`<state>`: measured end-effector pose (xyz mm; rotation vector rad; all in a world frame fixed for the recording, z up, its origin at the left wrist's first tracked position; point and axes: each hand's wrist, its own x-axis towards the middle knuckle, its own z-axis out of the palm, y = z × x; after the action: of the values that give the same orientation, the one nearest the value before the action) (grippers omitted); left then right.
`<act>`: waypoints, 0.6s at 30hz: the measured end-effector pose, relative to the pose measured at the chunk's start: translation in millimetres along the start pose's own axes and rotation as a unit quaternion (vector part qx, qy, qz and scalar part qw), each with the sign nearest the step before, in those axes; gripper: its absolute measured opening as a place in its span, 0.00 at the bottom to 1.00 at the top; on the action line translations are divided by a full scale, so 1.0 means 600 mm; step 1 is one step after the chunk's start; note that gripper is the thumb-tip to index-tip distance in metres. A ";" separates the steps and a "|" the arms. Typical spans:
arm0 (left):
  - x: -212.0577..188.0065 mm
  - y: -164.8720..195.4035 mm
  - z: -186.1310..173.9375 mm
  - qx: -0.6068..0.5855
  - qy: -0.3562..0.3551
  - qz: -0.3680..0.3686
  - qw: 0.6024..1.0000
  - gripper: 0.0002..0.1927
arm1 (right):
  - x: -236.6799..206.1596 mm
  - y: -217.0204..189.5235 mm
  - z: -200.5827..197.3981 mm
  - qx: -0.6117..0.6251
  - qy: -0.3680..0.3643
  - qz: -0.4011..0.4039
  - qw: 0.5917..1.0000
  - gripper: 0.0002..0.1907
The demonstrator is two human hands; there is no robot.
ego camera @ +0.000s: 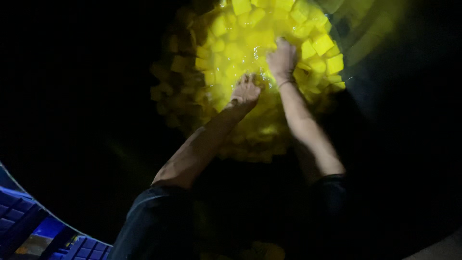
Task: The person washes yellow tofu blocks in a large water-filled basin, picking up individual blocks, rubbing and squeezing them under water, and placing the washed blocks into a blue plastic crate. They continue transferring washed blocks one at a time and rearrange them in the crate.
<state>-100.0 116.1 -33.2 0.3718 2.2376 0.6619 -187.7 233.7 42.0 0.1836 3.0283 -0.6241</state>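
Observation:
A mass of yellow cubes floats in yellow liquid, lit by a narrow pool of light in an otherwise dark scene. My left hand reaches down into the liquid at the middle of the lit patch, its fingers partly sunk among the cubes. My right hand lies a little further away, pressed down on the cubes with fingers curled under the surface. A thin band circles the right wrist. Whether either hand grips a cube is hidden by the liquid.
Darkness surrounds the lit patch on all sides. A curved rim runs across the lower left, and beyond it lies a blue ribbed crate. More yellow cubes fade into shadow at the left.

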 end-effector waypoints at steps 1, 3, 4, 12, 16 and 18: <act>-0.003 -0.006 0.004 -0.059 -0.011 0.008 0.998 0.15 | -0.005 0.002 0.006 0.037 0.028 -0.057 0.997 0.17; -0.009 -0.024 0.007 -0.256 -0.041 0.027 0.965 0.17 | -0.019 0.007 0.014 0.133 -0.009 0.042 0.990 0.23; -0.012 -0.034 0.003 -0.420 -0.067 0.039 0.904 0.18 | -0.028 0.011 0.017 0.178 -0.029 0.093 0.979 0.27; -0.050 -0.079 -0.082 -0.750 -0.009 -0.101 0.653 0.12 | -0.101 0.046 0.034 0.006 -0.209 0.030 0.977 0.28; -0.063 -0.059 -0.098 -0.825 0.095 -0.150 0.536 0.11 | -0.122 0.046 0.015 0.324 -0.268 0.143 0.896 0.28; -0.056 -0.045 -0.092 -0.819 0.141 -0.093 0.549 0.13 | -0.128 0.038 0.003 0.414 -0.248 0.159 0.861 0.27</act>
<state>-119.8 59.8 3.4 -0.9599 0.9253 2.3264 -108.6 245.3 36.5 0.4473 2.0044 -1.5899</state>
